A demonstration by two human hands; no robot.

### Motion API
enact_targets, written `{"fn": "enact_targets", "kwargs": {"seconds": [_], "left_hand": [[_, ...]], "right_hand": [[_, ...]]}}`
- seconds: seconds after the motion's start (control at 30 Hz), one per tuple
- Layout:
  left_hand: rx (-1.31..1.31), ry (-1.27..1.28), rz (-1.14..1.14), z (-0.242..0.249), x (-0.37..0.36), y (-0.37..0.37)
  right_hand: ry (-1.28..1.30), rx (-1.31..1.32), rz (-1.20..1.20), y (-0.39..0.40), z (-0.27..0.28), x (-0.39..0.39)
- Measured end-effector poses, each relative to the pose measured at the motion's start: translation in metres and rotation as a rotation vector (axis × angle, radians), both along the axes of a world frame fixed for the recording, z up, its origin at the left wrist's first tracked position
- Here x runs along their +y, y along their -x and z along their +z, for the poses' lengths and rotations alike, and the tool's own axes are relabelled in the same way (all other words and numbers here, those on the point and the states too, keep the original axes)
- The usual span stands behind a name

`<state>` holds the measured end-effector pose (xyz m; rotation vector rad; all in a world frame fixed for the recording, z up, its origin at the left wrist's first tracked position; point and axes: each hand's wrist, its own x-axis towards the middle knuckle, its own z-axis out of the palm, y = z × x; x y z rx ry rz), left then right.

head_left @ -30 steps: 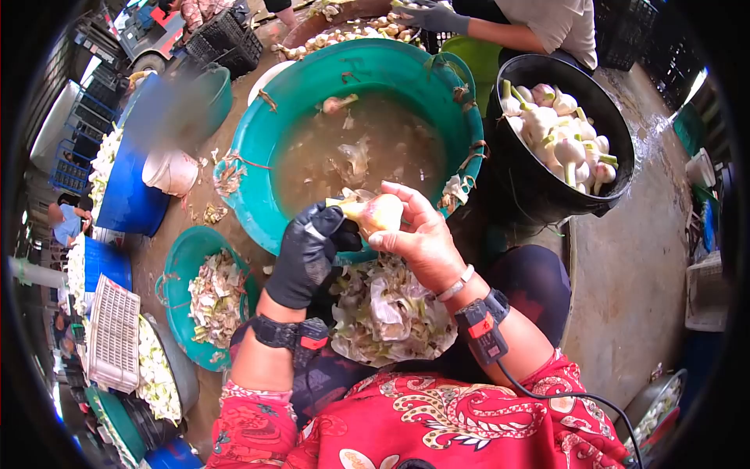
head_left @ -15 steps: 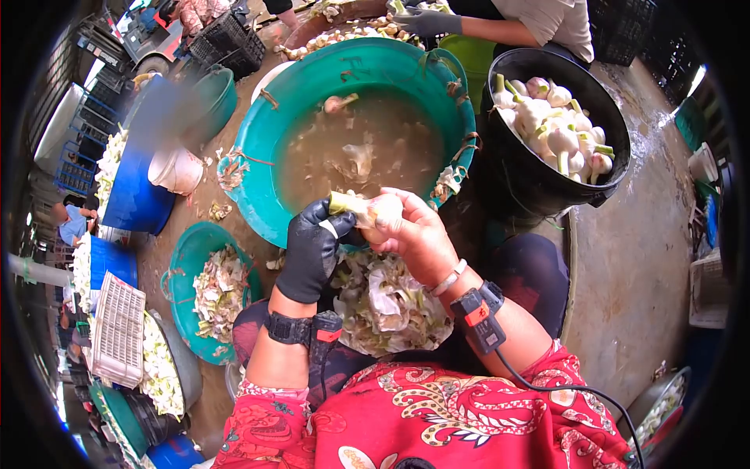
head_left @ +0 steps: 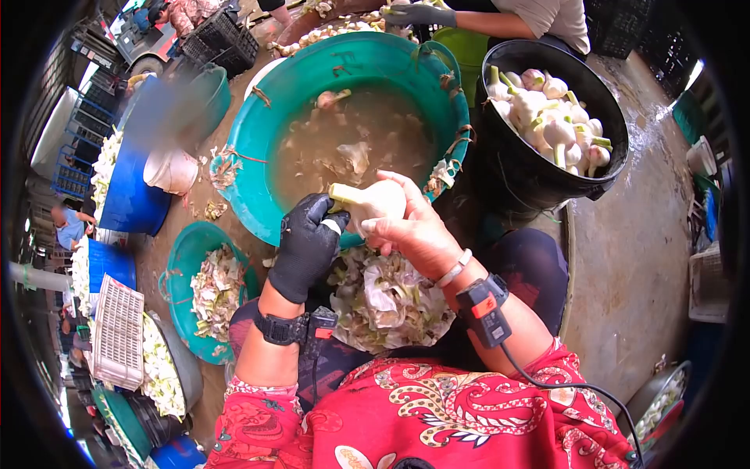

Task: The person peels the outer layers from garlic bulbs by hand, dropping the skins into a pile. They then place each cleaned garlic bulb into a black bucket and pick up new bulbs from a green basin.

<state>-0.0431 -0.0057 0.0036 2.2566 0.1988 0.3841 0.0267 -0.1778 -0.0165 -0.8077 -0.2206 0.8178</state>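
A white garlic bulb [head_left: 381, 201] with a short greenish stem is held between both hands, over the near rim of a green tub [head_left: 248, 168] of murky water. My left hand [head_left: 307, 242], in a black glove, is closed on the stem end. Bare fingers of my right hand [head_left: 418, 234] are wrapped round the bulb from the right. In the tub's water lie a pinkish bulb [head_left: 331, 98] and loose skin [head_left: 355, 157]. Below the hands is a heap of peeled skins [head_left: 387, 301] at my lap.
A black bucket [head_left: 512, 168] of garlic bulbs stands right of the tub. At the left are a small green basin [head_left: 178, 293] of skins, a blue tub [head_left: 133, 195] and a white crate [head_left: 117, 332]. A co-worker's gloved hand [head_left: 422, 14] is beyond the tub.
Both hands have shifted slightly, and the bulb shows more of its white surface between them. The co-worker's gloved hand has moved a little left and up.
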Motion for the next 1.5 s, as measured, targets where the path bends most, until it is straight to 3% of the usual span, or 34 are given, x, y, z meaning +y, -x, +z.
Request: {"fn": "enact_targets", "kwargs": {"seconds": [0.03,0.07,0.1,0.17,0.23,0.3,0.33,0.37,0.43,0.47,0.57,0.63,0.7,0.77,0.83,0.9,0.93,1.03,1.1,1.13,1.17,1.23,1.27,1.33,1.37,1.43,1.5], "left_hand": [[0.002,0.001,-0.003,0.006,-0.001,-0.001],[0.005,-0.168,-0.046,0.013,0.0,-0.001],[0.008,-0.336,-0.088,0.017,0.001,-0.001],[-0.017,-0.434,-0.113,0.011,0.01,-0.004],[-0.046,-0.539,-0.139,0.012,0.01,-0.004],[0.185,0.218,0.054,0.014,0.005,-0.002],[0.079,0.431,0.045,0.006,0.005,-0.003],[0.079,0.433,0.047,0.003,0.008,0.002],[0.205,0.657,0.116,0.007,0.019,0.016],[0.229,0.808,0.083,0.005,0.021,0.022],[0.038,0.972,0.031,0.009,-0.008,0.027],[-0.028,0.977,-0.011,0.017,-0.022,0.021],[-0.072,0.833,0.011,0.014,-0.023,0.017],[-0.075,0.776,0.005,0.019,-0.019,0.018],[0.093,0.736,-0.003,0.025,-0.015,0.021],[0.076,0.866,-0.007,0.019,-0.002,0.022],[0.055,0.99,-0.013,0.017,0.003,0.021],[-0.057,0.958,0.066,-0.005,0.036,0.02],[-0.097,1.027,0.128,-0.008,0.043,0.021],[-0.122,1.098,0.18,-0.008,0.047,0.021],[-0.121,1.09,0.183,-0.009,0.052,0.02],[-0.17,1.217,0.246,-0.012,0.059,0.016],[-0.137,1.184,0.117,-0.01,0.061,0.015],[-0.132,1.069,0.123,-0.005,0.046,0.009],[-0.134,0.958,0.136,0.0,0.036,0.006],[-0.109,0.953,0.104,0.005,0.027,0.004],[-0.069,0.846,0.066,0.016,0.012,0.001]], "right_hand": [[0.062,-0.077,-0.046,0.001,-0.001,0.0],[0.063,-0.075,-0.047,0.0,-0.002,-0.002],[0.0,0.04,0.066,-0.001,-0.003,-0.005],[-0.128,0.268,0.293,-0.004,-0.003,-0.008],[-0.167,0.275,0.345,-0.003,-0.008,-0.007],[-0.275,0.384,0.5,-0.002,-0.002,-0.009],[-0.289,0.356,0.513,-0.002,-0.001,-0.009],[-0.286,0.357,0.513,-0.003,-0.003,-0.009],[-0.214,0.079,0.24,-0.006,-0.008,-0.008],[-0.217,0.073,0.236,-0.008,-0.007,-0.007],[0.149,-0.292,-0.042,0.002,-0.005,-0.001],[0.191,-0.344,-0.05,0.006,-0.003,0.004],[-0.013,-0.244,-0.03,0.008,-0.007,0.008],[-0.206,0.068,-0.029,0.0,-0.012,0.011],[-0.272,0.236,-0.145,-0.009,-0.018,0.019],[-0.221,0.127,-0.233,-0.018,-0.02,0.022],[-0.296,0.121,-0.221,-0.019,-0.017,0.019],[-0.393,0.143,-0.177,-0.015,0.019,0.001],[-0.391,0.013,0.176,-0.013,0.018,-0.018],[-0.232,0.012,0.252,-0.001,0.027,-0.025],[-0.194,-0.175,0.336,0.003,0.004,-0.022],[0.243,-0.544,0.514,0.013,-0.012,-0.023],[0.392,-0.721,0.564,0.01,-0.009,-0.025],[0.595,-0.959,0.61,0.008,-0.009,-0.025],[0.57,-1.019,0.454,0.009,-0.017,-0.023],[0.519,-0.675,0.182,0.007,-0.011,-0.018],[0.466,-0.626,-0.101,0.002,0.005,-0.013]]}}
